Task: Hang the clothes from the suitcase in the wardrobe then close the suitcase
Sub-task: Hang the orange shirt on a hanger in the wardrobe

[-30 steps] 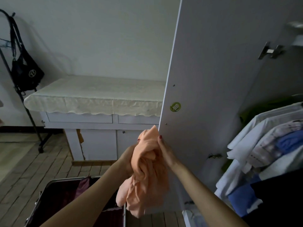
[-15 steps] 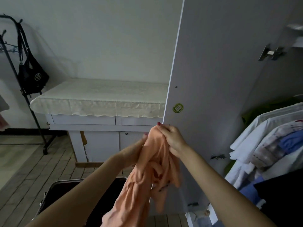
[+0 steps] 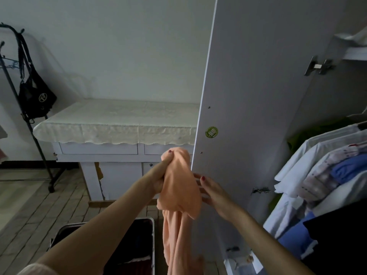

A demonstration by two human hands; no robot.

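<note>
Head view: left hand (image 3: pixel 160 175) grips peach garment (image 3: pixel 179 187) beside wardrobe door (image 3: pixel 248 96) edge; right hand (image 3: pixel 213 192) spread against it.

Soft matt peach cloth garment (image 3: pixel 178 185) hung in limp folds. At three o'clock, the wardrobe door (image 3: pixel 258 96) looked smooth, matt white laminate, its hinge (image 3: pixel 317 65) shiny metal. At ten o'clock, a cream lace-edged cloth (image 3: pixel 119 120) covered the desk; the floor (image 3: pixel 29 211) showed worn wooden planks.

- Dim, soft daylight; the wall (image 3: pixel 123 46) reads greyish.
- The bag (image 3: pixel 36 98) casts a faint shadow.
- Wide-angle bending at the edges.
- Bottom right corner nearly black.
</note>
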